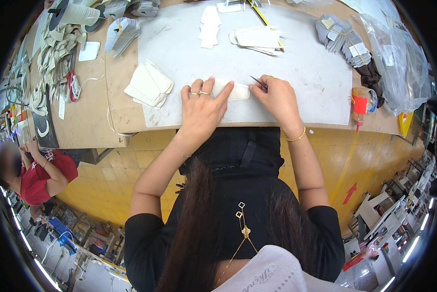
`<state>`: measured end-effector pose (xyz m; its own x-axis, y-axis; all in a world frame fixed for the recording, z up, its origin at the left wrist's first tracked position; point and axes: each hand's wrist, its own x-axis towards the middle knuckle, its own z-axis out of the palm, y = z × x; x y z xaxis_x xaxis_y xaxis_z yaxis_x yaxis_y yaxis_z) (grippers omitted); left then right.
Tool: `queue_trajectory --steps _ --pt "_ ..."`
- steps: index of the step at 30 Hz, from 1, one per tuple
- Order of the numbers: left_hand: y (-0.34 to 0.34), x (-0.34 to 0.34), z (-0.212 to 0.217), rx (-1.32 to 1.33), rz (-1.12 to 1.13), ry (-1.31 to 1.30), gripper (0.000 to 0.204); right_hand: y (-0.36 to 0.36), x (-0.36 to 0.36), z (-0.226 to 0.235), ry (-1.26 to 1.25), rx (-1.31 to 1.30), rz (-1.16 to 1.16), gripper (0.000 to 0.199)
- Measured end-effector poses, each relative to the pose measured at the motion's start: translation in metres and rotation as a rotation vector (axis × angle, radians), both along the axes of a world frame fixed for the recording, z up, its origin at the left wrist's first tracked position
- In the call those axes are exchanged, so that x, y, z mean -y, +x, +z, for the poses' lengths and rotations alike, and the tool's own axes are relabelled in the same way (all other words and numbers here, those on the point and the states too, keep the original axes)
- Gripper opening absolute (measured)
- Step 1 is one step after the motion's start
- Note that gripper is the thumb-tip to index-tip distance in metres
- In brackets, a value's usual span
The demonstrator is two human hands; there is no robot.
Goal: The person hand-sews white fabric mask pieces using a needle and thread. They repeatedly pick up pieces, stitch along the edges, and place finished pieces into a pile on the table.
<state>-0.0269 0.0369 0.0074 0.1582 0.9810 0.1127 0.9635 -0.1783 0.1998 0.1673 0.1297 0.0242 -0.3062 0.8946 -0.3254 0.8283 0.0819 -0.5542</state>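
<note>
A cream-white, strap-shaped piece (239, 91) lies flat on the pale work sheet in front of me. My left hand (200, 108) rests on its left end, fingers spread and stretched out, pressing it down. At the piece's right end is my right hand (279, 100), its fingers closed around a thin, dark, pointed tool (259, 82) whose tip points up and left. The tool's exact kind is too small to make out. Left of my left hand lies a fanned stack of cream pieces (150, 85). Further back are more white pieces (210, 28) and a bundle of them (258, 38).
Grey bundled pieces (342, 40), clear plastic bags (396, 58) and a bottle with a red band (359, 104) stand at the right. At the left are beige strips (57, 58), a thread spool (79, 14) and red-handled scissors (73, 87). A person in red (38, 175) works beyond.
</note>
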Motion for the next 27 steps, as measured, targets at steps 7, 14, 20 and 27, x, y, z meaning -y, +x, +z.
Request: queue_trajectory --steps 7,14,20,27 --pt "-0.006 -0.017 0.005 0.282 -0.383 0.041 0.027 0.006 -0.005 -0.001 0.280 0.060 0.322 0.017" --pt "-0.008 -0.028 -0.008 0.249 -0.547 0.004 0.029 0.021 0.016 -0.004 0.376 -0.015 0.281 0.015" --pt "-0.008 -0.028 -0.006 0.259 -0.529 0.021 0.029 0.027 0.050 -0.008 0.418 -0.155 0.170 0.025" --pt "-0.010 -0.029 -0.007 0.289 -0.513 -0.032 0.028 0.023 0.061 -0.010 0.513 -0.060 0.190 0.038"
